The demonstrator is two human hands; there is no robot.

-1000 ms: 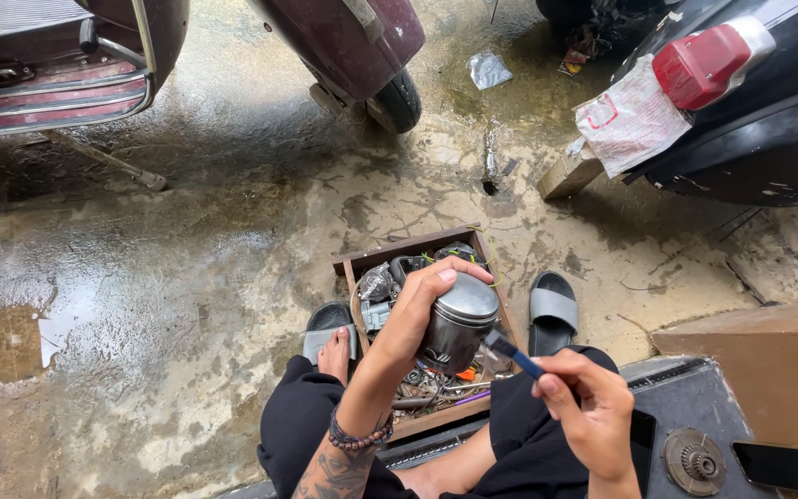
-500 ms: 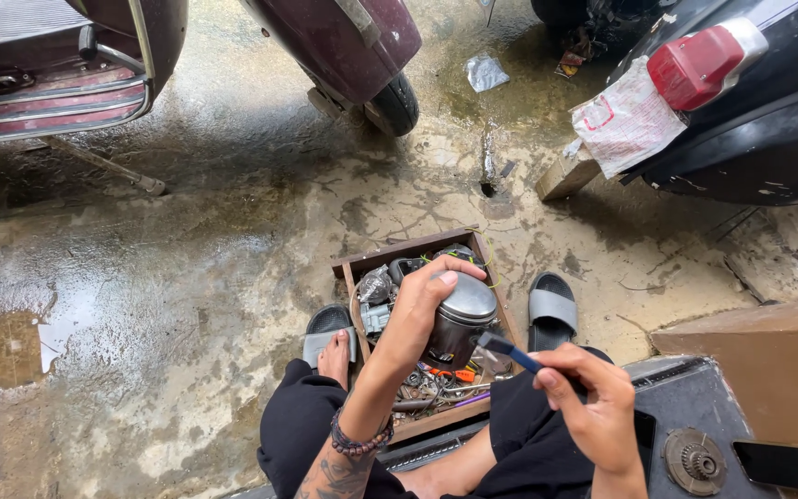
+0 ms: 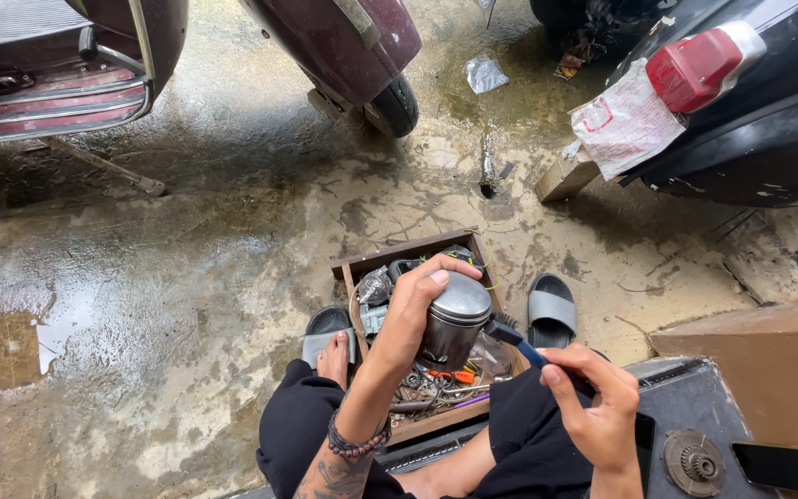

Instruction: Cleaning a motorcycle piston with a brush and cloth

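Observation:
My left hand (image 3: 413,314) grips a grey metal piston (image 3: 455,321) from the side and top, holding it upright over a wooden box (image 3: 405,256) full of small metal parts and tools. My right hand (image 3: 595,407) holds a blue-handled tool (image 3: 519,344) whose dark tip touches the lower right side of the piston. I am seated low, with black trousers and my feet in grey slide sandals (image 3: 551,310) on both sides of the box.
A maroon scooter (image 3: 344,46) stands at the top left and a black scooter with a red tail light (image 3: 704,65) at the top right. A sprocket (image 3: 693,461) and a phone (image 3: 789,467) lie on a dark panel at the lower right. The concrete floor (image 3: 187,277) is wet.
Almost nothing differs. My right hand with the blue-handled tool has shifted slightly against the piston, and the view has tilted a little.

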